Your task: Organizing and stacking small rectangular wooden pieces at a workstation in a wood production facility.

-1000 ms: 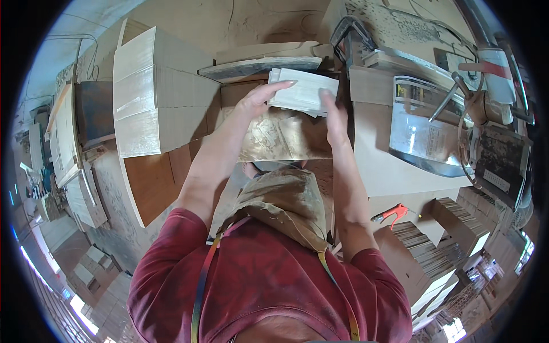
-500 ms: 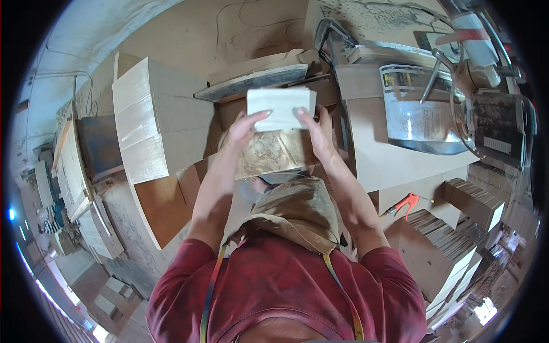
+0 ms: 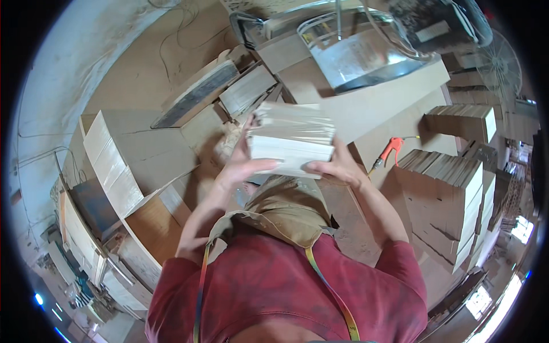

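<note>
A thick stack of thin, pale rectangular boards (image 3: 291,150) is held up in front of my body between both hands. At its left end my left hand (image 3: 241,163) is closed, the thumb lying on the near face and the fingers wrapped behind. My right hand (image 3: 341,162) grips the right end the same way, thumb on the front. The upper edges of the boards sit slightly uneven and look blurred. Under the stack is my tan apron (image 3: 280,206).
On the right, tall stacks of similar boards (image 3: 434,194) stand by a red air blow gun (image 3: 392,150). A metal-topped machine (image 3: 366,54) rests on a pale bench (image 3: 366,97). At left is an open cardboard box (image 3: 114,166); a dark-edged board (image 3: 197,94) leans behind.
The stack has tipped so its layered edges show, and has come lower and closer to my body. My view has turned to the right, bringing the board stacks further into sight.
</note>
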`<action>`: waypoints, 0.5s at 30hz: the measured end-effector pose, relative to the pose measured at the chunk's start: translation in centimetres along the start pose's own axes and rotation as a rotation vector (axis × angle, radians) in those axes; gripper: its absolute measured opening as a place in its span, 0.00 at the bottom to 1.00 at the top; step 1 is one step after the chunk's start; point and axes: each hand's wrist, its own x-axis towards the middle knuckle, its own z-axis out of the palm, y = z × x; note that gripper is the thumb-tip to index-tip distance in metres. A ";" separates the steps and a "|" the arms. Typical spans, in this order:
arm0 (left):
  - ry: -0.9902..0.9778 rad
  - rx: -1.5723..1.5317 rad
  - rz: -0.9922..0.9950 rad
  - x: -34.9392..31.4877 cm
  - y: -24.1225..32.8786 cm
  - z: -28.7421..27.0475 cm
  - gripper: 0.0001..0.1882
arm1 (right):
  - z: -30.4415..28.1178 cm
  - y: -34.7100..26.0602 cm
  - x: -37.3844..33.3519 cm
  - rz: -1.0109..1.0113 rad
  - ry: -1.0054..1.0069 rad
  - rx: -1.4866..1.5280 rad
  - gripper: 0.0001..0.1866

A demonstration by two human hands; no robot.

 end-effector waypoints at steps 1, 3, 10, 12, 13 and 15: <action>-0.140 0.123 0.071 1.9 0.0 1.5 0.76 | -1.8 0.2 -1.2 0.024 0.056 -0.145 0.72; -0.226 0.481 0.151 5.7 -0.1 3.9 0.84 | -5.6 1.4 -2.7 -0.044 0.135 -0.231 0.74; -0.438 0.964 0.469 13.6 -2.6 7.0 0.87 | -14.1 8.9 0.4 -0.601 0.344 -0.704 0.80; -0.457 1.016 0.477 14.1 -3.1 6.7 0.87 | -14.5 10.0 1.1 -0.677 0.356 -0.735 0.81; -0.466 1.033 0.479 14.1 -3.4 6.5 0.87 | -14.4 10.2 1.3 -0.715 0.375 -0.755 0.82; -0.488 1.059 0.484 13.8 -3.5 5.8 0.87 | -13.8 10.0 1.6 -0.783 0.416 -0.799 0.83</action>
